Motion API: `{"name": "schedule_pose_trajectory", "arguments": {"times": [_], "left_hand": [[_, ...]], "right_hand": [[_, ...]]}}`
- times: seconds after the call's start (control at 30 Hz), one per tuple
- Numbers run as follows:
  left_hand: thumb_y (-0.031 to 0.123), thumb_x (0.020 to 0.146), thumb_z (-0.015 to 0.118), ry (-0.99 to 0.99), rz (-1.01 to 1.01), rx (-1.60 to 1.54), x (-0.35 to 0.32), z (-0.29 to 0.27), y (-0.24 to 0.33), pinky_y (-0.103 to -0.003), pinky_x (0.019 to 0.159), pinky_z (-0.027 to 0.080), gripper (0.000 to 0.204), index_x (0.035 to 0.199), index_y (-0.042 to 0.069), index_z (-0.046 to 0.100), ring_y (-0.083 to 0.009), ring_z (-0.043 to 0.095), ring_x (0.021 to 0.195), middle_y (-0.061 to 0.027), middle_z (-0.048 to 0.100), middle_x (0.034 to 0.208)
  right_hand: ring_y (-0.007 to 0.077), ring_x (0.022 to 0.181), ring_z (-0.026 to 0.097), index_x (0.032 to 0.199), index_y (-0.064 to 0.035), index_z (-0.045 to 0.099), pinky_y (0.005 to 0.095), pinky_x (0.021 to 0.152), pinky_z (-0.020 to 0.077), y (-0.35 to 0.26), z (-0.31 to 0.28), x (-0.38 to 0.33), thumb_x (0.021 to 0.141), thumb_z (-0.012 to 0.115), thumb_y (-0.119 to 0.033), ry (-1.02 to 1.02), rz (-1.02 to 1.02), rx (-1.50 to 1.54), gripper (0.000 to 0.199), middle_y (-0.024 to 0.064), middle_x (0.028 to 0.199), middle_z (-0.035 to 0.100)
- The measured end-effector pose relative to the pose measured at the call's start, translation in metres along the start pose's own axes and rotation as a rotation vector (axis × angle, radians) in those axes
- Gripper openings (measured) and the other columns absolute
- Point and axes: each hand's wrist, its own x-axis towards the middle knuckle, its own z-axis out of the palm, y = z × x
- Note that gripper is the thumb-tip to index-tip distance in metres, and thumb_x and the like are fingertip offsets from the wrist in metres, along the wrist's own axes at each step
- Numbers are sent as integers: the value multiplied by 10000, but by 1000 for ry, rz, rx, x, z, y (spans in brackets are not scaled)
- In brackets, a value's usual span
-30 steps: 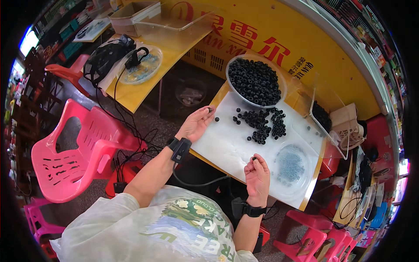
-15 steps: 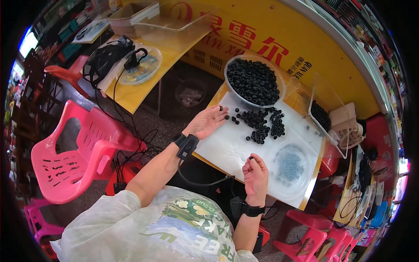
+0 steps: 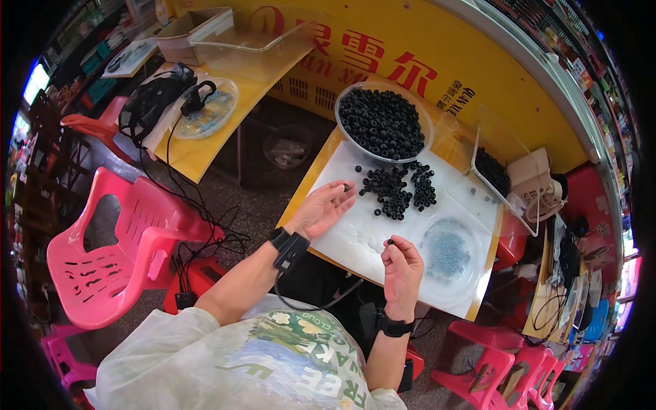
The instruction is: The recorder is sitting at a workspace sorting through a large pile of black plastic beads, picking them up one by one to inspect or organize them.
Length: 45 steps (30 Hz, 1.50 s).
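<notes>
My left hand (image 3: pixel 322 210) is palm up over the left part of the white tabletop sheet (image 3: pixel 342 254), pinching a small black bead (image 3: pixel 346 187) at its fingertips. To the right and nearer me, my right hand (image 3: pixel 402 273) is closed in a pinch, with a tiny dark bead (image 3: pixel 391 242) showing at thumb and forefinger. Just beyond the left fingertips lies a loose pile of black beads (image 3: pixel 391 193), round with holes. Behind it stands a clear round tub (image 3: pixel 430 137) heaped with the same beads. A shallow clear dish (image 3: pixel 471 272) holding small pale blue pieces (image 3: pixel 445 249) is right of my right hand.
A clear bin (image 3: pixel 506 195) with black pieces stands at the table's right end. Left is another yellow table (image 3: pixel 188 160) with a black bag (image 3: pixel 154 102) and a dish. Pink chairs (image 3: pixel 96 256) and black cables (image 3: pixel 198 198) flank my seat. A yellow panel (image 3: pixel 478 55) rises behind.
My left hand has moved nearer me and slightly right across the sheet, still pinching its bead. Loose beads beside its fingertips no longer show. My right hand has barely moved. The view has shifted slightly.
</notes>
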Motion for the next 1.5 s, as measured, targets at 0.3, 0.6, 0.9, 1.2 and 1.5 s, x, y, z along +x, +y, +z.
{"name": "schedule_pose_trajectory", "arguments": {"times": [0.3, 0.6, 0.9, 1.2, 1.5], "left_hand": [[85, 936, 635, -64, -284, 99, -60, 38, -11, -249, 790, 564, 169, 1096, 32, 619, -127, 647, 864, -45, 658, 969], [81, 925, 652, -139, -321, 96, -58, 32, -22, -246, 781, 566, 156, 1073, 34, 634, -124, 650, 837, -43, 665, 958], [71, 920, 655, -133, -276, 241, -59, 37, -18, -267, 807, 559, 173, 1089, 35, 645, -128, 651, 871, -48, 666, 986], [78, 922, 652, -135, -316, 259, -57, 35, -22, -272, 819, 554, 186, 1102, 31, 644, -132, 657, 875, -61, 672, 992], [71, 909, 665, -174, -326, 275, -55, 27, -27, -263, 815, 552, 181, 1083, 26, 647, -126, 653, 855, -58, 670, 979]], "right_hand": [[119, 871, 648, 1045, 49, 663, 219, 766, 493, -18, 36, -11, 850, 671, 63, 22, -150, -381, 197, 90, 941, 695], [114, 772, 635, 970, 9, 704, 229, 712, 498, -23, 45, -14, 815, 705, 40, -25, -358, -869, 158, 69, 927, 695], [109, 751, 616, 948, 8, 715, 231, 686, 487, -24, 53, -20, 799, 722, 39, -50, -424, -954, 153, 75, 907, 692], [127, 733, 630, 927, 13, 708, 244, 674, 501, -20, 52, -23, 788, 733, 39, -56, -483, -988, 143, 94, 891, 700], [114, 705, 614, 911, 25, 698, 238, 658, 489, -10, 39, -23, 769, 754, 20, -56, -473, -972, 154, 83, 864, 696]]}}
